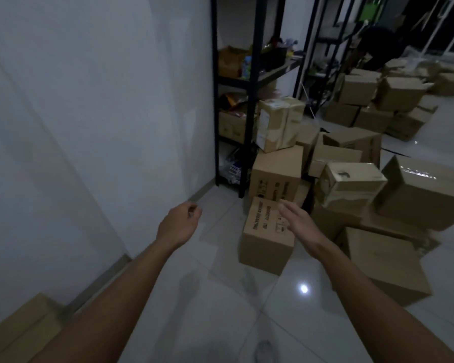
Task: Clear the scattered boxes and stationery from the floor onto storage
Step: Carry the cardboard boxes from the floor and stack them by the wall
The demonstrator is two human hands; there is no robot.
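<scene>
At the far left, a cardboard box (24,328) sits against the wall (89,100) in the lower corner. Your left hand (180,222) hangs above the tiled floor (220,297) with fingers loosely curled, holding nothing. Your right hand (296,222) is open, fingers extended, empty, over the top of the printed carton (264,244) standing on the floor; contact cannot be confirmed. Behind that carton, the black shelving unit (250,121) stands against the wall with mixed items on its shelves. To the right, a pile of cartons (351,184) covers the floor.
</scene>
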